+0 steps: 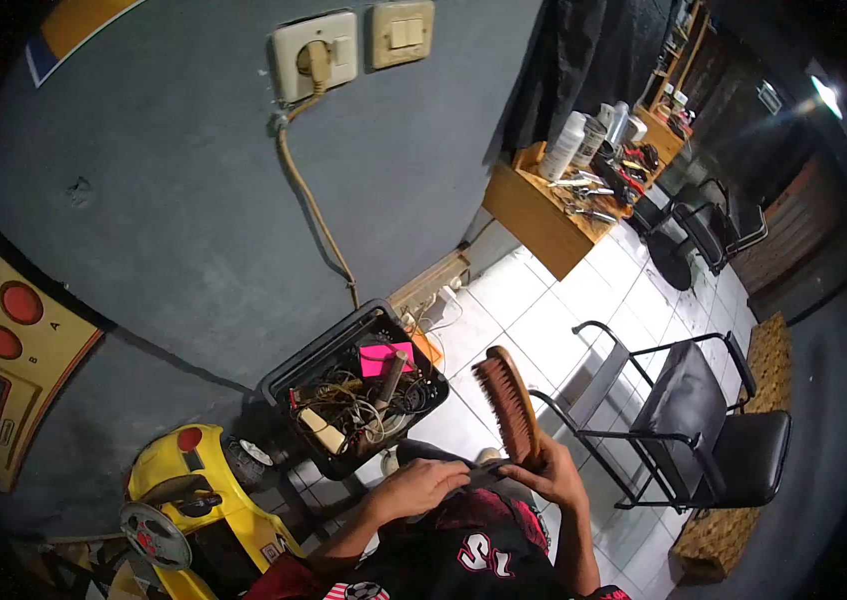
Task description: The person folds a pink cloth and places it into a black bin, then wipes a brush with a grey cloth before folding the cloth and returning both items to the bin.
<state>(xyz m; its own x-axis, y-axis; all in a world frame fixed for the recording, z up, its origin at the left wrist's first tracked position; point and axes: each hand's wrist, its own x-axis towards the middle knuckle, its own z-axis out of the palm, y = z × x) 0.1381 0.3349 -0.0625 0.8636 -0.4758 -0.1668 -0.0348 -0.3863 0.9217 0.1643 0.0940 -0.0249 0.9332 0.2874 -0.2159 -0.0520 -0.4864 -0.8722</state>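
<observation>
"So, how does the grip stand?"

"The right hand is curled closed around the lower end of a brush, bristles facing left, and its thumb seems to press a dark piece. The left hand is closed on that piece's left end, fingers bent; how firmly, I can't tell."

"Where exactly is the piece?"

"Between the hands, just above the lap, with the brush rising beyond its right end. What it is, I can't make out."

"How would you handle both well?"

"I'd draw the piece taut from the left, and brace the wooden back against the palm so the brush can't twist."

"Anything around to mind?"

"The black crate of tangled cables is near the left hand, so snagging is a risk. The chair stands off right; the cluttered surface is well apart."
</observation>
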